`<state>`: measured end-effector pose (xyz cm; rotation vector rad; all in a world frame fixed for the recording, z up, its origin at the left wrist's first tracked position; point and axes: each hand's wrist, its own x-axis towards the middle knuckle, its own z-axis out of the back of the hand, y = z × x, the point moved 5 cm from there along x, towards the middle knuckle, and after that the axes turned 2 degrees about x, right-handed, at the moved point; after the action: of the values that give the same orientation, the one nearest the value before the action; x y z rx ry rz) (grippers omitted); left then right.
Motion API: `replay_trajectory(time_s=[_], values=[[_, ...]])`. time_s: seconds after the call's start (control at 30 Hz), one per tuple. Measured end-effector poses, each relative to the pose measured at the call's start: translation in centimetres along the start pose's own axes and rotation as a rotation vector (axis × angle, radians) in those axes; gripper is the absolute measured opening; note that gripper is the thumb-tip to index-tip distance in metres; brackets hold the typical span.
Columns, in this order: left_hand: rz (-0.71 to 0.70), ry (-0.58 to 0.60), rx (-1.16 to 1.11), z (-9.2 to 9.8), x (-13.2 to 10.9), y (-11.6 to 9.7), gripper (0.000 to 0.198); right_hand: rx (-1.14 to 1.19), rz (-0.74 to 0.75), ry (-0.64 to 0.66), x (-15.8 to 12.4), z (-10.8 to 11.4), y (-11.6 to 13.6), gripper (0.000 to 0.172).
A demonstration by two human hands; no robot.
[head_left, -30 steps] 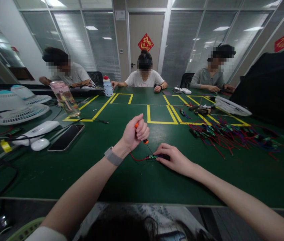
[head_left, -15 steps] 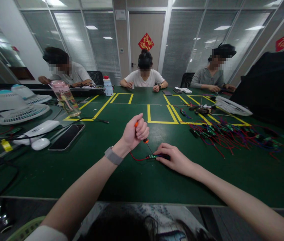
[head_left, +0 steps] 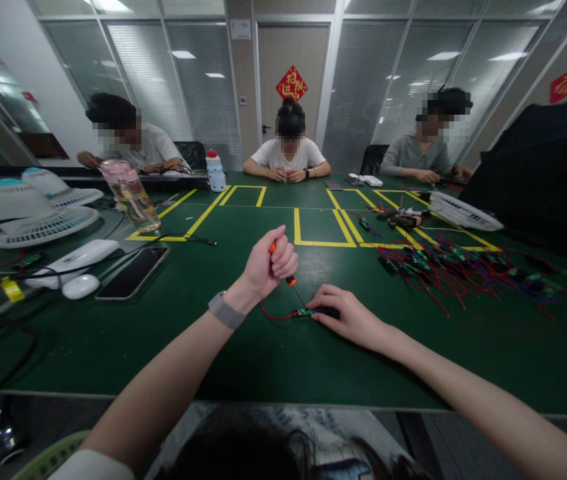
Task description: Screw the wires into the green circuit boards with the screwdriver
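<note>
My left hand [head_left: 272, 263] is closed in a fist around the orange and black handle of a screwdriver [head_left: 291, 281]. Its thin shaft slants down to the right, and the tip meets a small green circuit board [head_left: 304, 313] lying on the table. A red wire [head_left: 276, 318] curves off the board's left end. At the board's right end, my right hand [head_left: 346, 315] pinches it between thumb and fingers, resting low on the tabletop. A dark part and some wires show under that palm; the fingers partly cover them.
To the right lies a tangled pile of wired circuit boards [head_left: 428, 263]. A phone [head_left: 133, 274], a white mouse [head_left: 81, 287], a drink bottle [head_left: 131, 195], cables and white fans [head_left: 46, 223] occupy the left. Yellow tape [head_left: 323, 244] marks the green table [head_left: 243, 367]. Three people sit opposite.
My hands, the screwdriver and the board look the same as before. Across the table, the middle person's hands have come together.
</note>
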<state>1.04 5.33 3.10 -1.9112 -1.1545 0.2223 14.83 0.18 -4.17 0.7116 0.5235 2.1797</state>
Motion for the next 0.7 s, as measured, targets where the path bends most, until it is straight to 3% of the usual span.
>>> replay_trajectory(time_s=[0.7], values=[[0.003, -0.005, 0.029, -0.13, -0.02, -0.04, 0.055, 0.005, 0.011, -0.004, -0.02, -0.01, -0.06, 0.015]])
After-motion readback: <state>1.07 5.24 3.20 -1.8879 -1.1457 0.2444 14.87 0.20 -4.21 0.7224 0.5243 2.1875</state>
